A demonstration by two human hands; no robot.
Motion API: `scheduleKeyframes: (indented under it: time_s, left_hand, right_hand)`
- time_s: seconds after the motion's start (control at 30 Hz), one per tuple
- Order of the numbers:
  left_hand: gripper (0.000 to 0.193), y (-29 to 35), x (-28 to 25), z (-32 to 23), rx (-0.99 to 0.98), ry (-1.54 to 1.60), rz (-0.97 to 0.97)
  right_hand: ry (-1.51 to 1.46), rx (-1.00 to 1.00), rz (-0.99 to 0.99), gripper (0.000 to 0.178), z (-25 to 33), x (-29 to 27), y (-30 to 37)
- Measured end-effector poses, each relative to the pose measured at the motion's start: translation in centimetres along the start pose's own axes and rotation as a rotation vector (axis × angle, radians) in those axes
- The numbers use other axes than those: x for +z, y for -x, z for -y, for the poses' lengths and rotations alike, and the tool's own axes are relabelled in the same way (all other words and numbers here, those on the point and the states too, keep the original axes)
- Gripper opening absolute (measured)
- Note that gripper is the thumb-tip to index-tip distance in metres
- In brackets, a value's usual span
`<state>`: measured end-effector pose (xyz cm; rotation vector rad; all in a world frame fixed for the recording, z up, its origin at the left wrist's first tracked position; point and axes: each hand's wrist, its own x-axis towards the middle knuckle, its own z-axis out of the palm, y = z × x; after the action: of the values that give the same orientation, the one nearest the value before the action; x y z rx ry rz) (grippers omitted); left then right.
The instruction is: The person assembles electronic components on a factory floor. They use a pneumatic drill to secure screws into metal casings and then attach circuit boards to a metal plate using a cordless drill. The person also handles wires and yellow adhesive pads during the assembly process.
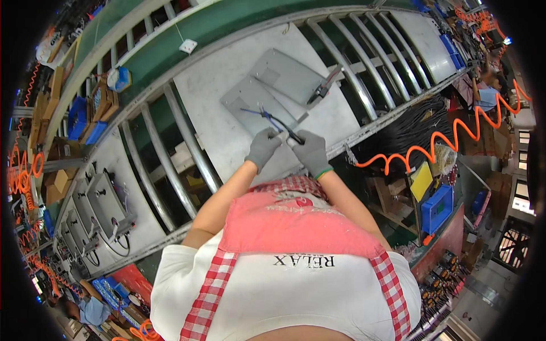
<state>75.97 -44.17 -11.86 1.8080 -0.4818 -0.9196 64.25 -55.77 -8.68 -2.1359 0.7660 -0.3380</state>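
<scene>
The grey-gloved right fingers (300, 136) are curled closed around a black cable (293, 134), gripping it close to its end. The grey-gloved left fingers (272, 135) are bent in beside them, a small gap away, at the blue wires (267, 115); whether they pinch a wire or only touch it, I cannot tell. These wires run from the cable and fan out ahead of the left fingers.

Beneath the wires, just ahead of both sets of fingers, the nearer grey panel (250, 98) lies flat. The farther grey panel (290, 71) lies beyond it, ahead and to the right, with a dark piece (318, 92) at its right end. Both panels rest on a white table (196, 85) in front of the fingers.

Metal rollers stand to the left (191, 138) and ahead on the right (364, 65). Well left of the fingers are grey housings (108, 196); well right, an orange coiled hose (455, 136) and a blue tray (425, 215). A pink apron (301, 227) is behind the fingers.
</scene>
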Motion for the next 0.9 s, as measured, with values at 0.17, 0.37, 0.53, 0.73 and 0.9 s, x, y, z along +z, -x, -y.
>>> scheduleKeyframes:
  time_s: [0.17,0.37,0.53,0.73,0.9]
  left_hand:
    - [0.03,-1.8,0.0,2.3,-0.06,0.115,0.028]
    - [0.02,-1.1,-1.3,1.8,-0.178,0.249,-0.05]
    - [0.025,1.7,-2.9,0.2,-0.223,0.263,-0.125]
    - [0.034,4.6,-6.5,1.6,-0.227,0.026,-0.165]
    - [0.036,5.2,-7.8,-2.5,-0.028,-0.763,-0.47]
  right_hand:
    - [0.066,0.036,0.044,0.026,0.1,0.1,-0.7]
    - [0.055,0.027,0.266,0.033,-0.5,1.0,-1.6]
    - [0.056,0.015,0.43,0.028,1.9,0.7,-1.3]
    - [-0.729,0.096,0.484,0.027,0.4,-4.6,0.0]
    - [-0.941,0.138,0.628,0.048,1.9,-13.0,2.0]
